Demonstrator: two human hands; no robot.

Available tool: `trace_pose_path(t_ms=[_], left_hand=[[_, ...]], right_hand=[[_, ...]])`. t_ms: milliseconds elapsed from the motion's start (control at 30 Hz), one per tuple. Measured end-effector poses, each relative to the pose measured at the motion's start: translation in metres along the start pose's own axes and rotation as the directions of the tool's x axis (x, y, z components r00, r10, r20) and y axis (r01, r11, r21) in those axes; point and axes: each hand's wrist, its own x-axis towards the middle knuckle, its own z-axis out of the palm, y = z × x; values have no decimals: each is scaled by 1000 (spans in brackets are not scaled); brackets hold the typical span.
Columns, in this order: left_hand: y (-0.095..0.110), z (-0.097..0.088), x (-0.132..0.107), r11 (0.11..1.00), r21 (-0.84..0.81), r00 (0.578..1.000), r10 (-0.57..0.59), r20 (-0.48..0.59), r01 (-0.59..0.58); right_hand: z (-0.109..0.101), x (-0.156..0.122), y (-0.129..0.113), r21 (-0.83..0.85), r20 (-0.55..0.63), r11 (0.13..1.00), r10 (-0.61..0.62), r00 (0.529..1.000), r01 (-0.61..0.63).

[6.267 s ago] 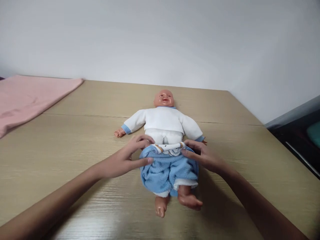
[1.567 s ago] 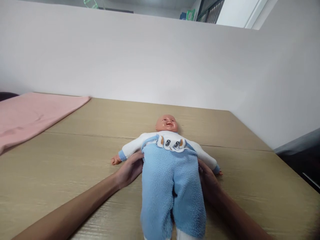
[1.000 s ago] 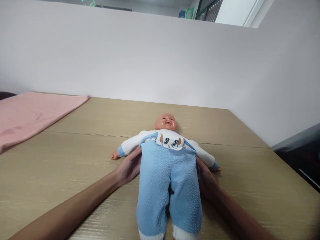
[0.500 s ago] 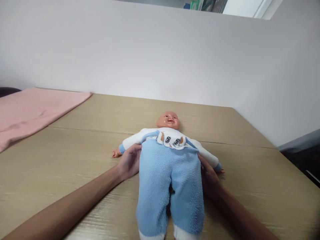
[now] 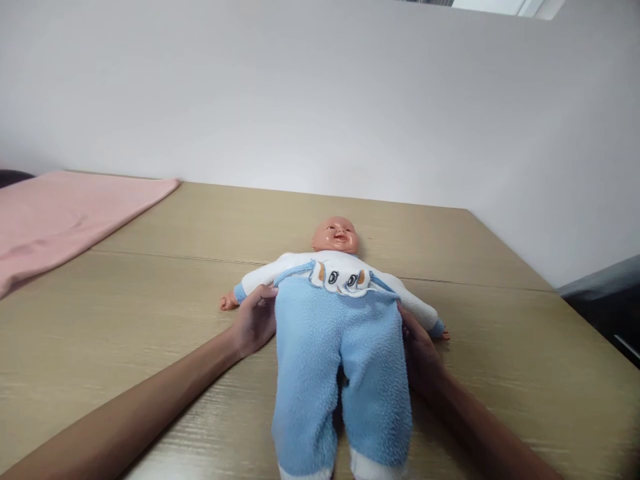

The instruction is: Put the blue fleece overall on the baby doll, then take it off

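A baby doll lies on its back on the wooden table, head away from me. It wears a white top with blue cuffs and fluffy blue dungarees with an embroidered bib. My left hand grips the left side of the dungarees at the doll's waist, fingers curled on the fabric. On the other side my right hand presses against the dungarees, its fingers mostly hidden under the cloth.
A pink towel is spread at the far left of the table. A white wall runs behind the table. A dark piece of furniture stands off the table's right edge.
The blue dungarees, bunched at the doll's legs earlier, now cover it up to the chest. In the last second my hands stay at the waist; the view tilts slightly.
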Motion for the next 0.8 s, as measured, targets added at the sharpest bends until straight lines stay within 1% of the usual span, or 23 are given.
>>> trace_pose_path(t_ms=[100,167,233,300,367,433,467,533,600,633,700,733,767,800], left_hand=[[0,0,0,998,27,998,51,44,-52],[0,0,1,992,77,993,90,78,-96],[-1,1,2,983,136,989,113,99,-126],[-2,2,3,970,191,984,130,124,-152],[-4,1,4,955,241,979,141,145,-173],[-5,0,4,920,324,973,183,143,-220],[-6,0,3,884,388,964,224,143,-263],[-6,0,1,772,522,931,324,166,-362],[-5,1,-1,663,606,893,396,213,-439],[-5,2,-2,636,622,882,414,226,-458],[-5,4,-3,622,631,876,429,222,-464],[-5,4,-3,626,633,879,427,211,-455],[-5,4,-2,632,636,885,420,199,-443],[-6,3,-1,639,639,893,409,190,-429]], right_hand=[[3,-4,-2,-20,12,997,-80,997,81],[4,-5,-2,-43,69,989,-138,988,141],[3,-3,0,-76,134,974,-203,970,215],[1,-1,2,-146,170,935,-298,939,323],[0,2,2,-255,192,857,-409,892,448],[1,2,0,-389,224,736,-508,832,554],[2,1,-2,-448,247,667,-548,799,596],[4,-1,-4,-525,284,543,-615,736,656],[7,-2,-6,-555,295,467,-663,688,688],[8,-1,-7,-560,284,452,-683,673,694],[9,3,-8,-578,248,443,-705,664,686],[9,7,-8,-585,228,454,-703,673,672],[10,12,-9,-588,214,475,-689,693,654],[10,17,-9,-586,211,507,-658,722,633]])
